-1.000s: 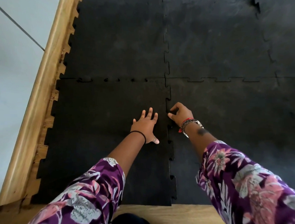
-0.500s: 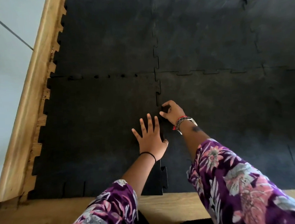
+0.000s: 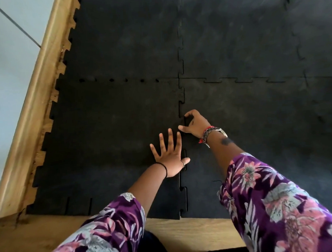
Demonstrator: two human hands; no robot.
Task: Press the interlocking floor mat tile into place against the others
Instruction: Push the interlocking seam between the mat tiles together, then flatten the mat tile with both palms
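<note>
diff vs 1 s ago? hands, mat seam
The left hand slid back toward the person along the near-left tile, now flat with fingers spread beside the seam. The right hand stayed pinching a tab at the seam, fingers curled. Nothing was let go. The tiles lie as before; the seam's near part still gapes.

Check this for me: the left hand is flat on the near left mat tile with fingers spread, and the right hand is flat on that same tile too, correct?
Not quite. The right hand is not flat: its fingers are curled, pinching at the seam between the two near tiles, as the head view shows. The left hand is flat on the near left mat tile, fingers spread.
</note>
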